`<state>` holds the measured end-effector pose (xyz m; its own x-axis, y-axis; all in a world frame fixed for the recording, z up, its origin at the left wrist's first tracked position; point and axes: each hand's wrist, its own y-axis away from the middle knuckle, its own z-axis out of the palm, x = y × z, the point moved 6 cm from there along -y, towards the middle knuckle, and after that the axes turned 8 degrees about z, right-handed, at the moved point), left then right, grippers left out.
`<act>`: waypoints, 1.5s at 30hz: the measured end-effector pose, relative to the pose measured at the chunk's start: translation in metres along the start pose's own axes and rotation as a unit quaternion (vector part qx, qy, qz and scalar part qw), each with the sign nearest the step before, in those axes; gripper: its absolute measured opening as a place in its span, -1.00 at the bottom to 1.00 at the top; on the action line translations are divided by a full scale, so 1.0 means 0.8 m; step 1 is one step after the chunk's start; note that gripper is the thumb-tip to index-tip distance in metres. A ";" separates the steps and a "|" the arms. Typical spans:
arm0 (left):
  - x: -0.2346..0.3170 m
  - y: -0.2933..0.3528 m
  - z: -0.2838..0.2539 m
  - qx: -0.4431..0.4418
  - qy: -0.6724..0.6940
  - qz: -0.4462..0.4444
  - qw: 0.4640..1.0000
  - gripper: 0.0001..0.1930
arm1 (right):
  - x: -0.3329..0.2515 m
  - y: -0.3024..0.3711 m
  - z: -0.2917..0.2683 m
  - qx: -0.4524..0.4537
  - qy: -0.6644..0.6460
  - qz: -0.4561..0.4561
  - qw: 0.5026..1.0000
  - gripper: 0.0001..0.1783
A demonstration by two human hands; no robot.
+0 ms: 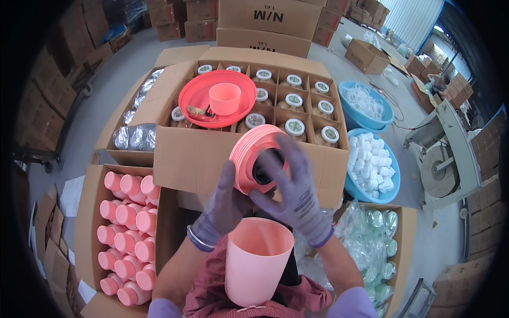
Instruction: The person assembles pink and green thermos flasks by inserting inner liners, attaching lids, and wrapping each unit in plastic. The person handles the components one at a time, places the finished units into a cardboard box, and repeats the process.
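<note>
In front of my chest, my left hand (227, 200) grips a pink threaded collar (240, 165) from below and its left side. The collar is tilted, with a black ring (260, 175) in its opening. My right hand (297, 193) has its fingers bent over that black ring, and its thumb is near the collar's lower edge. Some of the right fingers are blurred. Both hands wear thin grey-purple gloves. Between my legs stands a pink tapered plastic shell (252, 273), its open mouth upward just under my hands.
Ahead is a divided carton (246, 153) of white-capped flasks, bearing a red basin (188, 98) with a pink cup (225, 99). Pink bottles (126, 241) fill a left carton; green-capped, wrapped bottles (374, 249) a right one. Blue basins hold white caps (371, 164) and clear rings (363, 103).
</note>
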<state>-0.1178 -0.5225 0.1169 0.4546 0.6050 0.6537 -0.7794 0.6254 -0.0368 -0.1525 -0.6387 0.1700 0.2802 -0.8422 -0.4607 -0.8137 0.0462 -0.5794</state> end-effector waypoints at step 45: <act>-0.033 -0.069 0.000 -0.161 -0.450 0.300 0.826 -0.38 | -0.009 0.054 -0.069 -0.168 -0.025 -0.114 0.979 -0.15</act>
<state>-0.0871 -0.5727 0.1018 -0.5888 0.3337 0.7362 -0.5265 0.5328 -0.6626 -0.2177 -0.6602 0.1851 0.4917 -0.7822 -0.3826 -0.8463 -0.3260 -0.4213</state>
